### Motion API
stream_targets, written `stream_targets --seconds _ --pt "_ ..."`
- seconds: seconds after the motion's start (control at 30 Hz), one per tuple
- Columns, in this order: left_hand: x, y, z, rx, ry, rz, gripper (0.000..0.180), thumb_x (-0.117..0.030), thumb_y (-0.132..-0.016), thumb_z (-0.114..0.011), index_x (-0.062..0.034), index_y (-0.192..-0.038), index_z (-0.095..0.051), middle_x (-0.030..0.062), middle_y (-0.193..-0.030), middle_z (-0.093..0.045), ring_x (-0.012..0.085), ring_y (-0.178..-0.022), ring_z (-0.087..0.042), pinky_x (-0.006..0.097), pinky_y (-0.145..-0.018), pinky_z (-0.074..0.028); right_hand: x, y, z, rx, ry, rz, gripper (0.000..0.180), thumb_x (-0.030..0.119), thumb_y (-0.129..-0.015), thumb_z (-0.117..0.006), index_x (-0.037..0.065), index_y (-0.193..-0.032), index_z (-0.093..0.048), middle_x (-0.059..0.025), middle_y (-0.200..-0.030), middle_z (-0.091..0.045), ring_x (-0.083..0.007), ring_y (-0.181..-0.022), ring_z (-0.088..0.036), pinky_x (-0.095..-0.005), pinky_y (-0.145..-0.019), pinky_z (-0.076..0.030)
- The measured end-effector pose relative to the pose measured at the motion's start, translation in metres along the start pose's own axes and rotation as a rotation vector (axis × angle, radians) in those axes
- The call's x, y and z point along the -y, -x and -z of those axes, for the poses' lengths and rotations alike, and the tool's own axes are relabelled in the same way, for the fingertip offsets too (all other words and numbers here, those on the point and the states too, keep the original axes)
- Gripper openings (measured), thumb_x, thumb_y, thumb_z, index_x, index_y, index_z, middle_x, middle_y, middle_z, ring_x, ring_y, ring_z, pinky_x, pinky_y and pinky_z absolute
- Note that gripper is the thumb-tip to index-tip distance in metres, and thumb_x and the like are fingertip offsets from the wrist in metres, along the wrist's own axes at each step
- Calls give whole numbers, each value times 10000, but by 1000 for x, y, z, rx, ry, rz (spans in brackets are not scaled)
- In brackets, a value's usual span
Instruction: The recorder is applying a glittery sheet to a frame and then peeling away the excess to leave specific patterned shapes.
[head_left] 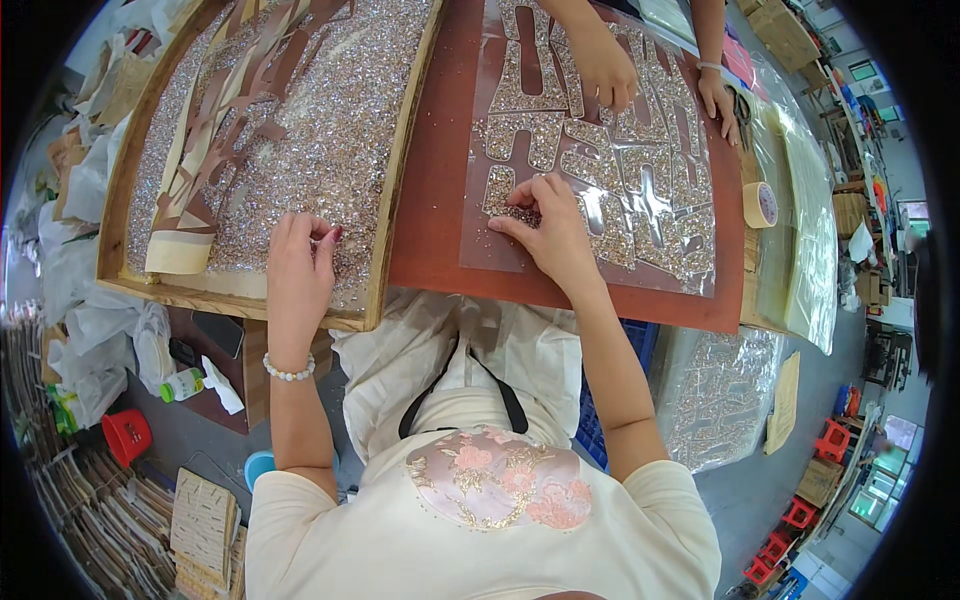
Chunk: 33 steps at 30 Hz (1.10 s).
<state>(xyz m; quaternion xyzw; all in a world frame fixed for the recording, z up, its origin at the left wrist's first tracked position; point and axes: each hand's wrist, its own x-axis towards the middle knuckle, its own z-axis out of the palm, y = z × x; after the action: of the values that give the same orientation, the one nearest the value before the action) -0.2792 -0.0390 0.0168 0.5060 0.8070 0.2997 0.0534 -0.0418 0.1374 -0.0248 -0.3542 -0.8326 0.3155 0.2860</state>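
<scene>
My left hand [300,262] is at the near end of a wooden-framed tray [388,190] filled with small glittering rhinestones [330,120]. Its fingers are bent down to the stones with the thumb close by; what they pinch, if anything, is hidden. On a clear plastic sheet [500,255], my right hand [552,228] curls its thumb and fingers around a small heap of rhinestones [522,213], at the lower left of a pattern of cut-out shapes. Stones cover these shapes, with bare openings between them. The sheet lies on a reddish-brown board [430,240].
Across the board, another person's hand [603,68] works on the pattern, and their other hand [717,100] rests at its right edge. Cut brown strips [235,130] lie in the tray. A tape roll [760,205] and plastic sheets [800,220] are at the right.
</scene>
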Motion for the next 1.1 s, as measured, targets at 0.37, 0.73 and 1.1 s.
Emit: stream_targets --seconds 0.37,0.73,1.1 --pt "15 -17 -15 -52 -13 -89 72 -13 -857 -594 19 -901 -546 133 -867 -531 289 -816 -533 385 -745 -435 -18 -24 -4 50 -131 -104 232 166 -760 -778 22 -835 -614 -49 -847 -528 -138 -704 -508 -276 -676 -455" --pt "-46 9 39 -32 -10 -40 61 -1 -846 -571 27 -865 -520 159 -857 -511 337 -844 -517 416 -762 -416 10 9 35 5 -24 -24 280 199 -703 -809 61 -809 -589 -103 -861 -549 -252 -829 -545 -359 -756 -468" --pt "-123 36 48 -155 71 -39 90 -10 -851 -595 21 -843 -511 136 -821 -515 304 -796 -514 395 -736 -415 16 38 122 85 -32 0 265 256 -742 -779 82 -825 -598 -121 -950 -542 -332 -945 -512 -414 -841 -423"
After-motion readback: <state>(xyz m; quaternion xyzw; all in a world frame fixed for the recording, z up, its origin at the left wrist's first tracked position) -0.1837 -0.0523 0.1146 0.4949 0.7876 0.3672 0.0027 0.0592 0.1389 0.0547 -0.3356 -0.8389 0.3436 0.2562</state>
